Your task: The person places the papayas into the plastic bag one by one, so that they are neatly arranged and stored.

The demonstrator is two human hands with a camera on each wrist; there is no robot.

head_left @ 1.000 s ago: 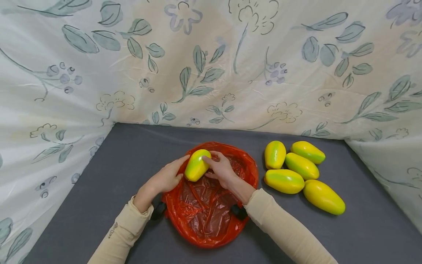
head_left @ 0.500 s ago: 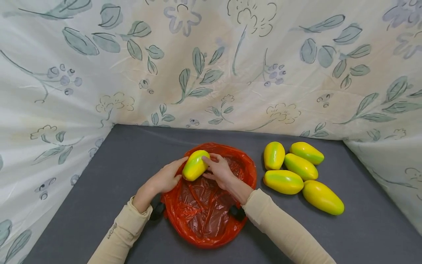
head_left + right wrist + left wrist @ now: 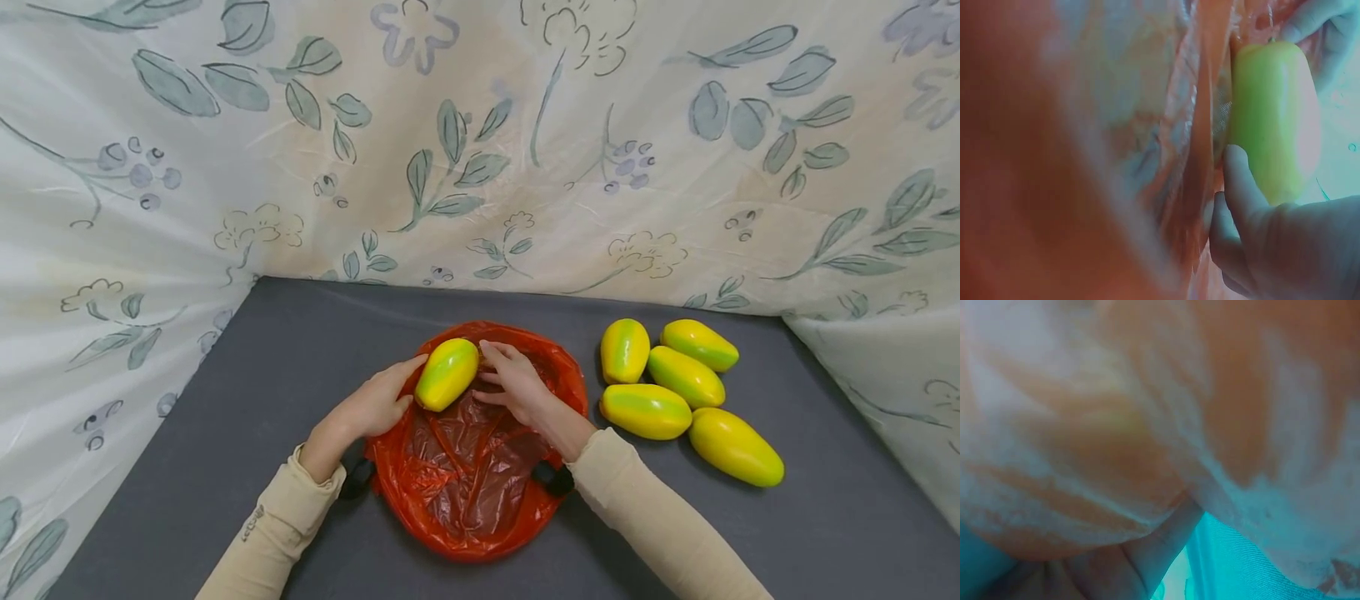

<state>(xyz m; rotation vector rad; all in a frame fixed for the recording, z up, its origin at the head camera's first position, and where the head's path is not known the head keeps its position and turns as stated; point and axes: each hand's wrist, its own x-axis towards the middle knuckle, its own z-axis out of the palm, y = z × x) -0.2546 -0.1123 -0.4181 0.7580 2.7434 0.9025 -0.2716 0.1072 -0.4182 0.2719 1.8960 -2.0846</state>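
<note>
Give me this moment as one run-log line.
left hand: at red plastic bag rim; right hand: beside yellow-green papaya; five more papayas: right of bag, on dark tabletop

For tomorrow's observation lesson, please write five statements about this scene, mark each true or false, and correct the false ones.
1. Five yellow-green fruits lie grouped on the dark surface. True.
2. The red plastic has a square outline. False: the red plastic is rounded.
3. Another fruit is between the left hand and the right hand. True.
4. Both sleeves are black. False: the sleeves are beige.
5. The backdrop is plain. False: the backdrop bears leaves and flowers.
</note>
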